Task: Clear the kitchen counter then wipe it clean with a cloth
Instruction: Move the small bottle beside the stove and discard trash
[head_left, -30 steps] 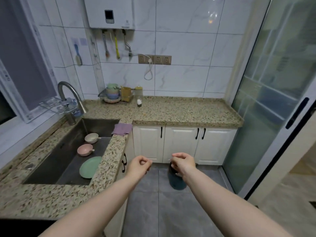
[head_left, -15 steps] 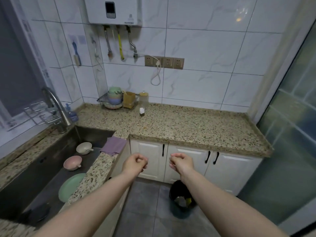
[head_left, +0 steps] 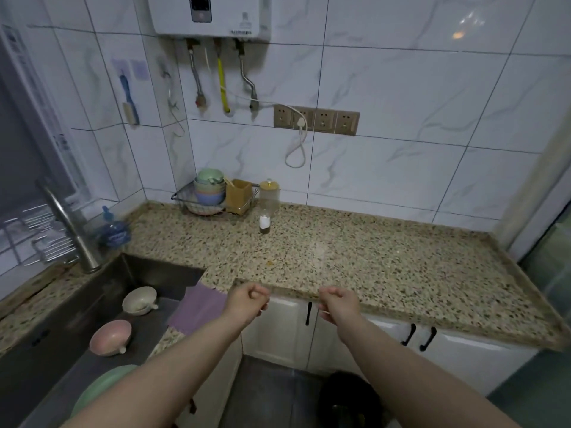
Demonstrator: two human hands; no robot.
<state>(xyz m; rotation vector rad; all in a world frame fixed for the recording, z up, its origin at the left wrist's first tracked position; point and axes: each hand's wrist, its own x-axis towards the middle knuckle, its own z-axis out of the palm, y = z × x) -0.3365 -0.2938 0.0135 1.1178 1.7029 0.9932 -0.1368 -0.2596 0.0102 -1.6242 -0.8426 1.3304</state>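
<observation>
Speckled granite fills the frame as you stand at the corner of the worktop (head_left: 386,267), both forearms stretched out in front of you. Your left hand (head_left: 245,301) and right hand (head_left: 338,304) hover near its front edge, each curled into a loose fist and gripping nothing, a gap between them. Below your arms, a dark bin (head_left: 349,400) sits on the grey floor before the white cabinet doors (head_left: 278,332). Just left of your left hand, a purple cloth (head_left: 197,310) drapes over the worktop's edge beside the sink (head_left: 102,288). In the sink lie a green plate (head_left: 102,387), a pink bowl (head_left: 111,336) turned upside down and a cream bowl (head_left: 139,300). Farther back, a tap (head_left: 69,223) rises at the sink's far rim, a blue bottle (head_left: 112,231) just beside it. A small spice bottle (head_left: 264,222) stands on the worktop, with a glass jar (head_left: 269,194) behind it. Against the tiled wall, a wire rack (head_left: 182,197) carries stacked bowls (head_left: 209,188) and a yellow holder (head_left: 238,196).
</observation>
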